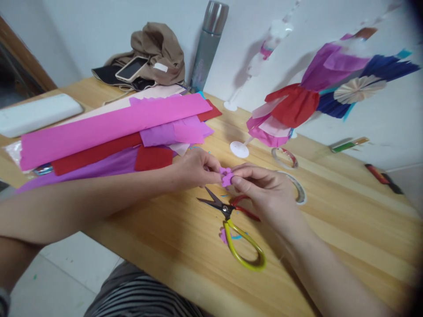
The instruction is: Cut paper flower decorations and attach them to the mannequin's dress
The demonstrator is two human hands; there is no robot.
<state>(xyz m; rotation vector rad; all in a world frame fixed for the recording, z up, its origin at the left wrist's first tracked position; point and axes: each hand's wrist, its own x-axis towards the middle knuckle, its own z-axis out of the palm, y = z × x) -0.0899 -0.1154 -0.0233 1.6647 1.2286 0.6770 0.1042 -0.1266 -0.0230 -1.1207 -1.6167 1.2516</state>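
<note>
Between my two hands is a small purple paper flower, pinched at its edges by the fingertips. My left hand grips its left side and my right hand its right side; both are closed. Just below them lie scissors with black blades spread apart, one yellow handle and one red handle. The right hand hides part of the red handle. Beside the yellow handle rests another purple paper piece, partly covered, with a blue scrap next to it.
Pink, red and purple crepe paper is stacked at the left, by a white case. Behind are a phone, a brown cloth bag and a flask. Two paper-dressed stands, tape rolls and a cutter occupy the right.
</note>
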